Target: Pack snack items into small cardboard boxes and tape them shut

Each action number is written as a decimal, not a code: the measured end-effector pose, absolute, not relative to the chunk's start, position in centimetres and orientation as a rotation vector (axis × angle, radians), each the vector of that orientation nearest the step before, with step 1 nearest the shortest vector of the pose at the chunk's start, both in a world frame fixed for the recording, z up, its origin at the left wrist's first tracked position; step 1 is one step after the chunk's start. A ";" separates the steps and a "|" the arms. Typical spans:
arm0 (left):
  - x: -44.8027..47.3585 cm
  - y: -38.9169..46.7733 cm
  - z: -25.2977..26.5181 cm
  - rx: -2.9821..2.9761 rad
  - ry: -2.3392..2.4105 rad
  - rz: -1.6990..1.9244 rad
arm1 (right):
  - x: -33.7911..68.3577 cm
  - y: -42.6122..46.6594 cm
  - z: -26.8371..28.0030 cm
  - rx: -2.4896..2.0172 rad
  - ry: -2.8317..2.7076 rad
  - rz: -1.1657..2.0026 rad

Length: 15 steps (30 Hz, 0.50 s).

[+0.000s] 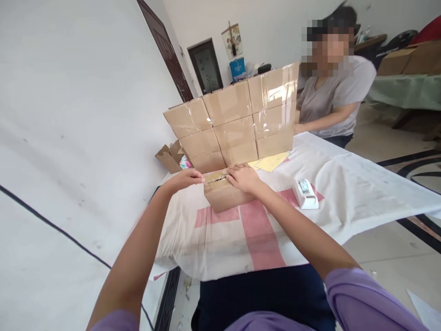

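A closed cardboard box [223,195] lies on the cloth-covered table in front of me, with shiny clear tape on its top and a dark, speckled line along it. My right hand [243,177] rests on top of the box, fingers stretched and pressing near that line. At the box's left edge, my left hand [188,178] has thumb and fingertips pinched together. Whatever sits between those fingertips is too small to make out. Right of the box stands a small white device [306,194] with a greenish-grey top.
Stacked, taped cardboard boxes [236,122] form a wall behind my hands. Yellow sheets [273,162] lie before them, and an open carton [168,158] stands at left. Across the table sits another person [330,101], a hand by the stack. A white wall [86,115] borders the left.
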<state>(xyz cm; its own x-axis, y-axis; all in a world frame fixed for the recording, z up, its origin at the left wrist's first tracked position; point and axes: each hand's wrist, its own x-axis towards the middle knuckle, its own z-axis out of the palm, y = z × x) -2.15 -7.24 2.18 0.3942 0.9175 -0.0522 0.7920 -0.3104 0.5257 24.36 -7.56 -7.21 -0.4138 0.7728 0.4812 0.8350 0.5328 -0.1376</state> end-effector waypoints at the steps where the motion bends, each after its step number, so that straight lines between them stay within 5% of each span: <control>1: -2.0 -6.5 2.2 2.168 1.457 0.280 | 24.4 -7.5 -7.2 -1.303 -2.282 -0.160; 15: -0.6 -2.4 0.0 2.237 1.515 0.055 | 24.5 -7.2 -7.3 -1.273 -2.272 -0.100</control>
<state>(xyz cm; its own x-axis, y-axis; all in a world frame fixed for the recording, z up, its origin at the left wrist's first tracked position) -0.59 -2.36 -0.01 0.4004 0.8928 -0.2065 0.8756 -0.3062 0.3737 24.46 -7.22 -7.29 -0.4163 0.7725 0.4796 0.8116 0.5535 -0.1870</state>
